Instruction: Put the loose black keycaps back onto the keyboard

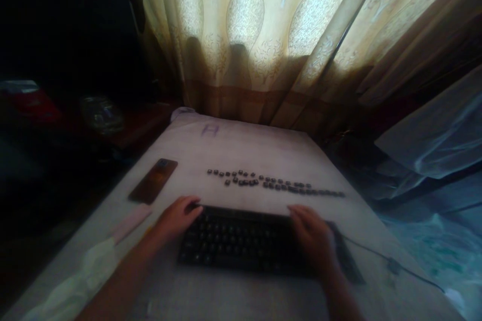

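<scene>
A black keyboard (237,238) lies on the pale cloth-covered table, its keys slightly blurred. My left hand (183,214) is at its far left corner, with fingers and thumb closed about the edge. Across the right part of the keyboard reaches my right hand (314,235), its fingers bent over the far edge; the keys beneath it are hidden. Beyond the keyboard, several small dark keycaps (248,182) are spread in uneven rows. A cable (371,250) runs off from the keyboard's right side.
A brown phone (153,180) lies on the table (248,145) at the left. Nearer me are a pink object (131,221) and crumpled white material (81,276). A patterned curtain (256,35) hangs behind the table, and translucent sheeting (437,140) is at the right.
</scene>
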Tool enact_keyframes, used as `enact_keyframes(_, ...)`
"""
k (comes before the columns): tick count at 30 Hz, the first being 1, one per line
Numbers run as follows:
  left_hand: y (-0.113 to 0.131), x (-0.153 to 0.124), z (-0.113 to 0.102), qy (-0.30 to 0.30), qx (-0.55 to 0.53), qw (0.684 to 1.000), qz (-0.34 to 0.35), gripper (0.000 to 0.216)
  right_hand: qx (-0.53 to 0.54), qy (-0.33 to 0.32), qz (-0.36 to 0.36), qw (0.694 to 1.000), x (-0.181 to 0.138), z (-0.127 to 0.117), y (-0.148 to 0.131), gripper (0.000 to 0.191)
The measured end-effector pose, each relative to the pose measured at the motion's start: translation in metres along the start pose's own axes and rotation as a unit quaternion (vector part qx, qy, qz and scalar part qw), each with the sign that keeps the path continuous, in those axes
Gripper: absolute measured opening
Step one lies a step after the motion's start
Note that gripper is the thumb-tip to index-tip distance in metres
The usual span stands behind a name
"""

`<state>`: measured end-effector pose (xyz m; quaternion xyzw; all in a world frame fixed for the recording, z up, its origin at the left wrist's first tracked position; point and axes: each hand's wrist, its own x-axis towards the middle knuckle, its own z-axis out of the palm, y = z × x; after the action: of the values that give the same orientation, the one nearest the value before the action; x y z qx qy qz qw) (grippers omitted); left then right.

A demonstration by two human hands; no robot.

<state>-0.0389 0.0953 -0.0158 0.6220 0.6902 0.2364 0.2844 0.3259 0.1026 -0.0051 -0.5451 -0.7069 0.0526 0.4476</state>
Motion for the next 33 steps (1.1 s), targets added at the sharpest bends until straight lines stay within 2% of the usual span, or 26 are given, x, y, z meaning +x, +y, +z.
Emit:
enact_keyframes(4, 0.001, 0.009, -0.006, -0.018, 0.013, 1.0, -0.008, 0.043, -0.019, 0.027, 0.084, 0.996, 0.01, -0.02, 0.056, 0.038)
enact_keyframes(7, 0.008, 0.018, -0.012, -0.034, 0.054, 0.998, -0.015, 0.032, -0.001, 0.049, 0.165, 0.985, 0.01, -0.026, 0.084, 0.043)
enact_keyframes(10, 0.024, 0.033, -0.012, -0.036, 0.1, 0.994, -0.011, 0.025, 0.051, 0.061, 0.24, 0.968, 0.008, -0.029, 0.091, 0.046)
enact_keyframes(14, 0.052, 0.058, 0.003, -0.041, 0.134, 0.99, 0.022, 0.028, 0.1, 0.072, 0.289, 0.949, 0.009, -0.033, 0.085, 0.047)
enact_keyframes(20, 0.074, 0.081, 0.026, -0.033, 0.182, 0.981, 0.06, 0.034, 0.129, 0.069, 0.298, 0.943, 0.011, -0.031, 0.084, 0.045)
enact_keyframes(26, 0.081, 0.088, 0.032, -0.035, 0.234, 0.97, 0.06, 0.032, 0.123, 0.061, 0.268, 0.954, 0.008, -0.026, 0.093, 0.04)
enact_keyframes(33, 0.084, 0.087, 0.034, -0.016, 0.227, 0.972, 0.064, 0.03, 0.099, 0.053, 0.233, 0.966, 0.008, -0.026, 0.094, 0.043)
